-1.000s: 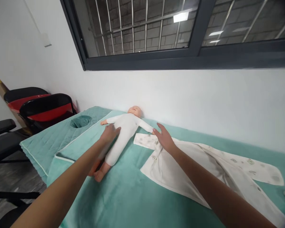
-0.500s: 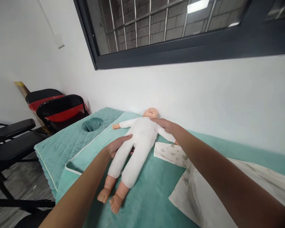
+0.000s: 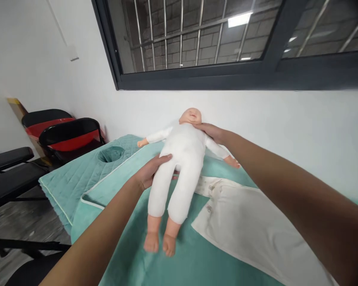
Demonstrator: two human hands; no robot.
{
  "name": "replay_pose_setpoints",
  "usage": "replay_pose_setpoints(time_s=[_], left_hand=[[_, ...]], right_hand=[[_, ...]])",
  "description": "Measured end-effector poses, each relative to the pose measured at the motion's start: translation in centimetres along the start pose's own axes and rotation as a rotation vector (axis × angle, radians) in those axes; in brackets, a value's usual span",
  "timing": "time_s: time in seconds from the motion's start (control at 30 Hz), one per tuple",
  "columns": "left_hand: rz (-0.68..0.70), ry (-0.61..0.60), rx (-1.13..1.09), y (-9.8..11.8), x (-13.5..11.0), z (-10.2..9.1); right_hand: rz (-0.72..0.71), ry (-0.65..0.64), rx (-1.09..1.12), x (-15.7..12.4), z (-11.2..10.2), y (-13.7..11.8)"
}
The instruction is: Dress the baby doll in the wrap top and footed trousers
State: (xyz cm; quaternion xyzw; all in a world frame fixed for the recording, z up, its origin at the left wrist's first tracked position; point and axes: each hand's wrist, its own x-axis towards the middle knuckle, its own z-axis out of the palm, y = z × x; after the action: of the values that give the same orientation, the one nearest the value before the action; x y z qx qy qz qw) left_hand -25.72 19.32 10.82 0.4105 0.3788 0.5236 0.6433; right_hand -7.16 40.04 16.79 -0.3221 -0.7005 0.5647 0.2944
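A baby doll [image 3: 184,147] with a white cloth body is held face up above the green bed cover [image 3: 167,274], its head toward the wall and bare feet toward me. My left hand [image 3: 151,171] grips it at the hip and upper thigh, thumb on top, with fingertips showing between the legs. At the neck and shoulder, my right hand [image 3: 211,131] supports the doll, its fingers partly hidden behind it. To the right, under my right forearm, lies a white baby garment [image 3: 250,222] with small printed animals on its edge.
The bed has a quilted end with a round face hole [image 3: 111,154] at the left. Black and red folding chairs [image 3: 73,139] and a black armrest chair [image 3: 12,174] stand beyond it. A white wall [image 3: 286,123] and dark-framed window [image 3: 196,81] rise behind the bed.
Both hands have lifted the doll off the bed cover and shifted it slightly right. Its legs now hang straighter toward me. The view has also turned a little to the right.
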Motion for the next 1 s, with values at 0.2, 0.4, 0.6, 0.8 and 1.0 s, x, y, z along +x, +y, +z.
replay_pose_setpoints(time_s=[0.2, 0.4, 0.6, 0.8, 1.0], left_hand=[[-0.016, -0.101, -0.114, -5.3, 0.1, 10.4], [-0.13, -0.143, -0.172, -14.3, -0.8, 19.4], [-0.205, -0.145, -0.122, -19.1, -1.0, 22.8], [-0.085, -0.05, 0.347, -19.4, -0.3, 21.9], [0.225, 0.17, 1.016, -18.4, 3.5, 18.8]], right_hand=[[0.006, 0.223, -0.312, -10.4, -7.1, -0.1], [0.057, 0.243, -0.507, -21.9, -11.8, 5.0], [0.331, 0.401, -0.66, -27.0, -14.3, 10.2], [0.286, 0.327, -0.924, -29.0, -14.2, 11.4], [-0.064, 0.409, -1.347, -27.3, -10.7, 9.2]])
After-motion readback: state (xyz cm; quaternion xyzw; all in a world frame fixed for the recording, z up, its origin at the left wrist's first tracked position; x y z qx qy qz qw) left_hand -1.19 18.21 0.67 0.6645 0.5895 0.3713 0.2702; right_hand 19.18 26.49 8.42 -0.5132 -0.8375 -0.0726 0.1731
